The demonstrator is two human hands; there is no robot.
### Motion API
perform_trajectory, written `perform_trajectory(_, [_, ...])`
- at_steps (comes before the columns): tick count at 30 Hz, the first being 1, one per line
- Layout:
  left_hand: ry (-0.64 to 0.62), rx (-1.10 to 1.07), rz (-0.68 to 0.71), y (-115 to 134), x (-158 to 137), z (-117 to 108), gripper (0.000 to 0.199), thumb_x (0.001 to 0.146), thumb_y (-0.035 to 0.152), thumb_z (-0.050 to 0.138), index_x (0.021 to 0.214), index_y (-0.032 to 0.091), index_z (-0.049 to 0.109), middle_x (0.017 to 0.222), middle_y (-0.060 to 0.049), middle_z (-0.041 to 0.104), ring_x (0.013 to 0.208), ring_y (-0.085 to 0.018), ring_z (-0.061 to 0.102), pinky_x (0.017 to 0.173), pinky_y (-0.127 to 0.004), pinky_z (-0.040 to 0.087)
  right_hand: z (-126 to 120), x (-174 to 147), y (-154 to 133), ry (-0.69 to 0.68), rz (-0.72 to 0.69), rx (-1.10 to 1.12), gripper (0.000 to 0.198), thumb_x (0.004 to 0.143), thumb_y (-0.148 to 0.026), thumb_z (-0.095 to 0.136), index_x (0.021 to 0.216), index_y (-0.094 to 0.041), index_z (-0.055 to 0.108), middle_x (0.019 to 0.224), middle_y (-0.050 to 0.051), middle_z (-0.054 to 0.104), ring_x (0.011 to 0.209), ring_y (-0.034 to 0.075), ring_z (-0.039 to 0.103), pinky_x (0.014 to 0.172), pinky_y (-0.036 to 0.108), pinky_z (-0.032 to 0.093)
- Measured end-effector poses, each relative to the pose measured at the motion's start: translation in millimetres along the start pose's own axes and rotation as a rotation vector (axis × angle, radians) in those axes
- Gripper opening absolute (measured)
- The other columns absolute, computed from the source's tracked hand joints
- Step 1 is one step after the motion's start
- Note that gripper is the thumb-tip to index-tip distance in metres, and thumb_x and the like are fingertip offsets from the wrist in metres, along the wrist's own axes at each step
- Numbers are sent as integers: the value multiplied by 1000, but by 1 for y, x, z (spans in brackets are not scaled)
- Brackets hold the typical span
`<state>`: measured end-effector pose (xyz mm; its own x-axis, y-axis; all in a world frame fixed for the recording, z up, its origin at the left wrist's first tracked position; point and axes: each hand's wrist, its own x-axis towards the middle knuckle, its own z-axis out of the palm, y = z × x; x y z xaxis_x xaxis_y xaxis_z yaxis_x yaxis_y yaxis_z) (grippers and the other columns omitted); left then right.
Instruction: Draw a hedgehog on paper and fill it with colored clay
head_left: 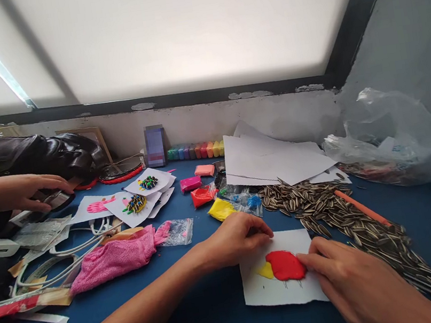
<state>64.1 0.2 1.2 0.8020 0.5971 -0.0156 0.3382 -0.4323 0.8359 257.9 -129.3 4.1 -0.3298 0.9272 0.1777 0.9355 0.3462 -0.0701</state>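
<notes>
A small white sheet of paper (259, 292) lies in front of me. On it is a flattened red clay shape (285, 265), with a smaller yellow clay piece (266, 270) joined to its left side. Short pencil lines show below the red clay. My left hand (247, 236) is closed at the sheet's upper left edge, fingers bent down onto the paper. My right hand (348, 274) lies over the sheet's right side, one outstretched finger touching the red clay's right edge. Its other fingers are partly hidden. Beyond my left hand sits a yellow clay packet (221, 209).
Striped sunflower seeds (328, 209) spread at right, an orange stick (362, 208) among them. White sheets (272, 158) and a plastic bag (394, 140) stand behind. At left are a pink cloth (112, 260), clay-decorated cards (147, 179), cables and another person's hand (25, 191).
</notes>
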Motion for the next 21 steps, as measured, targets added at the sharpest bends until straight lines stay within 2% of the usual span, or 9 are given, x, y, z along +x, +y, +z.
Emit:
perform_trajectory(4, [60, -14, -23, 10, -3, -3, 21, 82, 13, 59, 98, 13, 72, 85, -4, 72, 61, -11, 58, 59, -21, 44, -4, 5, 3, 111, 47, 67, 28, 93, -19, 38, 87, -23, 65, 77, 4, 61, 62, 17, 63, 54, 28, 47])
perform_trajectory(7, [70, -164, -39, 18, -5, -6, 16, 83, 15, 58, 95, 12, 68, 80, -3, 70, 48, -7, 50, 48, -20, 41, -11, 11, 2, 180, 66, 228, 21, 95, -26, 45, 87, -23, 64, 79, 2, 64, 63, 15, 63, 56, 26, 49])
perform_trajectory(10, [-9, -436, -24, 23, -7, -5, 11, 86, 23, 59, 87, 12, 63, 79, -4, 70, 47, -7, 51, 46, -19, 42, -19, 15, -4, 224, 78, 403, 19, 95, -29, 51, 80, -23, 61, 71, -1, 63, 55, 12, 60, 50, 22, 48])
perform_trajectory(12, [-82, -570, -11, 25, -7, -2, 16, 85, 28, 61, 84, 12, 63, 77, -4, 68, 50, -8, 54, 47, -19, 43, -22, 16, -8, 294, 91, 484, 14, 93, -32, 56, 86, -23, 63, 73, -2, 64, 57, 11, 61, 52, 21, 50])
perform_trajectory(14, [-123, -626, -26, 26, -8, 3, 22, 83, 34, 66, 83, 12, 64, 71, -2, 66, 51, -8, 55, 47, -18, 42, -22, 16, -12, 340, 96, 523, 11, 90, -35, 61, 92, -24, 65, 77, -2, 67, 59, 11, 62, 55, 21, 52])
perform_trajectory(17, [-141, -641, -83, 31, -10, 8, 32, 79, 43, 71, 81, 12, 66, 62, 0, 61, 49, -7, 54, 47, -18, 39, -22, 16, -13, 338, 88, 544, 9, 90, -33, 62, 90, -25, 68, 75, -3, 69, 61, 12, 64, 56, 20, 53])
perform_trajectory(21, [-156, -660, -110, 39, -13, 5, 36, 82, 47, 68, 82, 12, 67, 57, 2, 58, 47, -6, 51, 48, -18, 36, -22, 15, -11, 389, 22, 509, 8, 90, -27, 62, 95, -25, 69, 77, -3, 72, 63, 12, 67, 58, 19, 55])
